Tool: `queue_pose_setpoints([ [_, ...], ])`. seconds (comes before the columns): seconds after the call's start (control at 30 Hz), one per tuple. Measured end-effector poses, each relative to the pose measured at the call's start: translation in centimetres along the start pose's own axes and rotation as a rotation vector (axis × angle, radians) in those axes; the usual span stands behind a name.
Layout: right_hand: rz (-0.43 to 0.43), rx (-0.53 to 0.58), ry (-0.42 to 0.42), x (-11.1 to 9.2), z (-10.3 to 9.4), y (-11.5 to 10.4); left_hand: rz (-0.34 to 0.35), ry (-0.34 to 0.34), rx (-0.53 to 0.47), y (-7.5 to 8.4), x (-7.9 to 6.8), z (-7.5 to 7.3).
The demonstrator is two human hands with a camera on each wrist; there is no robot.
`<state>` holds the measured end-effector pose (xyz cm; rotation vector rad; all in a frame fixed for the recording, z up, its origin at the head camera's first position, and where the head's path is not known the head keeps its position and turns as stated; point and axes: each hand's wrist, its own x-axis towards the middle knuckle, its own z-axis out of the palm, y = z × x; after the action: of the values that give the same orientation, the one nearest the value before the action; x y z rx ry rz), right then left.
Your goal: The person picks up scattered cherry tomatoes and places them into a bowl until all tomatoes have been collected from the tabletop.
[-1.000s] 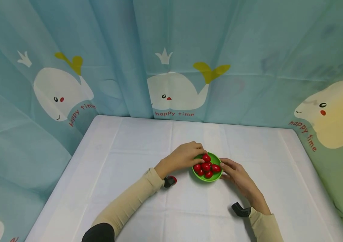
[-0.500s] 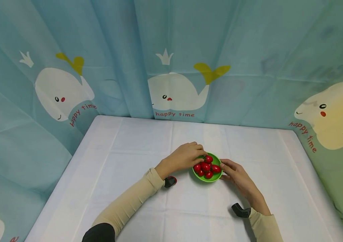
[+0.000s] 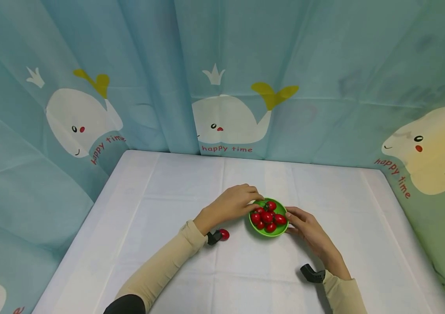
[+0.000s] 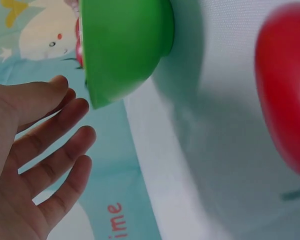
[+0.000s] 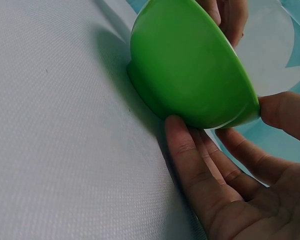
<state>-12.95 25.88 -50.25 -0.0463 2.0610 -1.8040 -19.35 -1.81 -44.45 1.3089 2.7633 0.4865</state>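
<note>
A small green bowl (image 3: 268, 234) stands on the white-covered table and holds several red cherry tomatoes (image 3: 267, 217), one with a dark green calyx. At the bowl's left rim is my left hand (image 3: 230, 203); in the left wrist view its loosely bent fingers (image 4: 72, 145) sit just off the rim with nothing between them. My right hand (image 3: 310, 231) holds the bowl's right side, thumb at the rim and other fingers (image 5: 187, 155) against the lower wall and base. Another cherry tomato (image 3: 224, 234) lies on the table beside the left wrist, large in the left wrist view.
A black wrist camera (image 3: 214, 237) on the left wrist is right beside the loose tomato. The right wrist carries another black camera (image 3: 312, 274). Behind the white table (image 3: 175, 183) hangs a blue curtain (image 3: 147, 87) with whale prints.
My left hand has let go of a tomato in the bowl and drawn back slightly to the left. More of the loose tomato shows now. The right hand has stayed on the bowl.
</note>
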Motion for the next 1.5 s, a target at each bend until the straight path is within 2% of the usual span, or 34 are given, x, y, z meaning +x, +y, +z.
queue_pose_setpoints([
  [0.27,-0.001,0.006,-0.002,-0.1,-0.1,0.0,-0.034,0.050,-0.072,-0.6,-2.4,-0.7],
  [0.5,0.004,0.021,-0.007,-0.2,-0.2,0.1,-0.099,-0.032,-0.194,-1.2,-5.7,-0.6],
  [0.63,0.003,0.019,-0.004,-0.3,-0.2,0.1,-0.106,-0.076,-0.245,-1.5,-7.4,-0.4],
  [0.87,0.017,0.010,0.006,-0.3,-0.3,0.0,-0.140,-0.109,-0.251,-1.7,-9.8,0.1],
  [1.27,0.018,0.009,0.006,-0.1,-0.1,0.0,-0.171,-0.124,-0.243,-1.6,-11.5,1.4],
  [1.5,0.014,0.016,0.004,-0.1,0.0,0.0,-0.175,-0.089,-0.230,-1.5,-11.8,1.7],
])
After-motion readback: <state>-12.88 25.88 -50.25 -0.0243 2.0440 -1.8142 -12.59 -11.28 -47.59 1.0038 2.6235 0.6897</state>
